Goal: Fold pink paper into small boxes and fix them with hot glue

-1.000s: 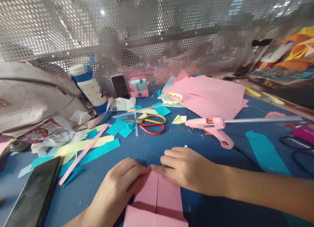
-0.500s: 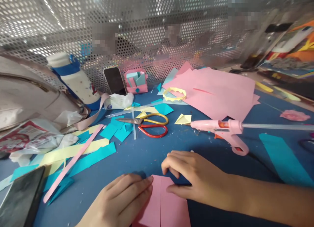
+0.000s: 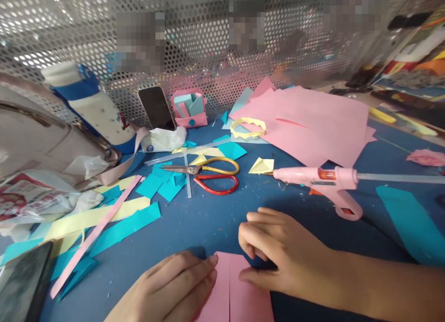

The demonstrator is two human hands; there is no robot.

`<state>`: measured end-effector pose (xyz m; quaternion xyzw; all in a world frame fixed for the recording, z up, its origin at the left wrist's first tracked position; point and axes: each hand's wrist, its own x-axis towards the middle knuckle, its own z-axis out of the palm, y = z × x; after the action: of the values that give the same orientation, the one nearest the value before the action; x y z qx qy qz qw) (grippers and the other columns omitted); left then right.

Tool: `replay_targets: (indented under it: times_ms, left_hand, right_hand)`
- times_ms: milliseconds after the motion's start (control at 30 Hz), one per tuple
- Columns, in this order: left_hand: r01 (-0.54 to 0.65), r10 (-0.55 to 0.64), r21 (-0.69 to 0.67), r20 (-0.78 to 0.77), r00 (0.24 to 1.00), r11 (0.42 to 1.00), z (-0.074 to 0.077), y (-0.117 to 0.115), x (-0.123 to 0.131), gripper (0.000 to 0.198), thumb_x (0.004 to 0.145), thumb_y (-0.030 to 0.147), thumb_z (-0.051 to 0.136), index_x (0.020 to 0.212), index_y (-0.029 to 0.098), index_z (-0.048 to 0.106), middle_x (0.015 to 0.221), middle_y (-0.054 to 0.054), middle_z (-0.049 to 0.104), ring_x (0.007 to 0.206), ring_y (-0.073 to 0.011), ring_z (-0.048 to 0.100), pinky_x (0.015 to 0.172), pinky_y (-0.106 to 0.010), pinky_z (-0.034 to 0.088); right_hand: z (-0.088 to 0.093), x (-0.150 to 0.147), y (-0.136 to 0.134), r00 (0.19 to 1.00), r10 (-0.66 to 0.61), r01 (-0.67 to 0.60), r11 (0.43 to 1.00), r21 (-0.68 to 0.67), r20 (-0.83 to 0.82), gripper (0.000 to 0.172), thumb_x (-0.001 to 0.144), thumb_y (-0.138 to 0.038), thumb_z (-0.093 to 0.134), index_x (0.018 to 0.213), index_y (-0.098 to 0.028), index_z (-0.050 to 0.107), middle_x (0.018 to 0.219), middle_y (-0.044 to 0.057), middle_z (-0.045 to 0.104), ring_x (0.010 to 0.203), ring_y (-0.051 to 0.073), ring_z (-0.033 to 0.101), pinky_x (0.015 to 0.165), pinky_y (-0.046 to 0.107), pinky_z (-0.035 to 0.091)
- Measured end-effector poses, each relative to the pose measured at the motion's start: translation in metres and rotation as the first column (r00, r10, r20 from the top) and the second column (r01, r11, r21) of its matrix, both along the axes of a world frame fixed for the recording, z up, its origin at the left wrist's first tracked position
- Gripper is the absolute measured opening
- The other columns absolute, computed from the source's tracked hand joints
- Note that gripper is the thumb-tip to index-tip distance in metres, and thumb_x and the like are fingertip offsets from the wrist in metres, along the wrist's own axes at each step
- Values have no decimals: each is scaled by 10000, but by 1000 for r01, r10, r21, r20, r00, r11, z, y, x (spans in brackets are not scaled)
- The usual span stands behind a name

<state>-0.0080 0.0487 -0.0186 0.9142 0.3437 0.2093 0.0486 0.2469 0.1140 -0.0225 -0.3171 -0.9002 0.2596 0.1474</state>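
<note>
A folded sheet of pink paper (image 3: 252,296) lies at the bottom centre, with a straight line down its middle and slanted upper corners. My left hand (image 3: 170,285) covers its left side, fingers close together and tips at the upper left corner; the thumb is hidden. Over the right edge is my right hand (image 3: 278,252), its thumb resting on the paper. The other fingers are loosely curled, with a gap between them and the thumb. Beyond the hands lie scissors (image 3: 217,184) with one yellow and one red handle, and a pink hot glue gun (image 3: 321,176) carrying a glue stick.
Blue, yellow and pink paper strips (image 3: 127,229) litter the left side beside a dark phone (image 3: 26,282). Behind stand a white and blue bottle (image 3: 100,113), another phone (image 3: 158,109) and a small pink pouch (image 3: 190,113). Pink sheets (image 3: 323,118) and a yellow paper ring (image 3: 248,134) lie near the perforated metal panel (image 3: 194,48).
The view has shifted slightly. My right hand sits slightly farther right, its thumb still at the paper's right side. The left hand keeps its place on the paper.
</note>
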Motion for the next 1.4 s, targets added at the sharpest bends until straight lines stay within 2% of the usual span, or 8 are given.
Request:
replay_targets:
  times_ms: [233, 433, 567, 733, 933, 1067, 1267, 1400]
  left_hand:
    - [54, -51, 123, -31, 998, 991, 7, 10, 2, 313, 1007, 170, 396, 1072, 169, 703, 1093, -26, 734, 947, -170, 645, 845, -306, 512]
    - [86, -84, 100, -26, 996, 991, 6, 14, 0, 353, 1020, 167, 350, 1048, 147, 701, 1046, -46, 742, 896, -165, 623, 803, -306, 471]
    - [112, -110, 170, -23, 994, 979, 0, 14, -1, 344, 1015, 159, 358, 1033, 138, 701, 1002, -50, 734, 844, -157, 616, 800, -310, 456]
    - [90, -88, 184, -20, 996, 979, -5, 9, -1, 305, 1000, 139, 385, 1015, 130, 690, 889, -41, 718, 784, -145, 602, 757, -298, 450]
    - [72, -66, 141, -49, 997, 987, 0, 6, -3, 208, 968, 133, 478, 1033, 139, 676, 826, -19, 692, 740, -138, 572, 717, -297, 425]
    - [40, -40, 144, -7, 999, 989, 2, 2, -2, 287, 994, 118, 391, 991, 102, 677, 852, -55, 686, 773, -156, 563, 722, -309, 413]
    - [-17, 7, 122, 77, 997, 992, 2, -2, 2, 372, 1015, 182, 318, 980, 95, 678, 753, -63, 629, 692, -164, 523, 616, -309, 392]
    - [-18, 10, 230, 37, 999, 973, -1, -1, 4, 307, 978, 92, 387, 894, 117, 681, 705, -33, 622, 682, -155, 547, 632, -307, 405]
  right_hand:
    - [1, -2, -1, 1000, 10, -10, 1000, 14, 9, 302, 785, -362, 749, 788, -202, 492, 659, -61, 524, 643, 130, 466, 774, 312, 333]
    - [2, -2, 0, 999, 49, -48, 998, 37, -21, 252, 801, -331, 741, 826, -195, 530, 705, -51, 569, 672, 132, 465, 747, 298, 309]
    - [2, -1, 0, 987, 159, -150, 975, 167, -39, 195, 883, -324, 654, 1030, -209, 598, 826, -20, 615, 767, 154, 475, 750, 296, 301]
    - [4, -3, 0, 970, 242, -240, 913, 331, 36, 214, 980, -293, 501, 1147, -235, 621, 771, -16, 562, 728, 150, 422, 692, 299, 274]
    - [5, -7, -3, 970, 233, -240, 866, 439, 71, 246, 1009, -217, 421, 1147, -229, 625, 732, -15, 513, 665, 142, 364, 620, 297, 229]
    - [4, -8, -4, 969, 235, -243, 854, 460, 74, 228, 1009, -204, 417, 1084, -205, 631, 731, -16, 506, 657, 139, 351, 616, 297, 224]
    - [3, -8, -5, 971, 222, -237, 841, 486, 90, 220, 1009, -193, 413, 980, -190, 631, 714, -20, 499, 641, 134, 344, 617, 304, 224]
    - [2, -7, -5, 965, 241, -259, 840, 477, 101, 230, 1013, -199, 399, 1026, -179, 628, 720, -16, 509, 654, 135, 372, 623, 305, 240]
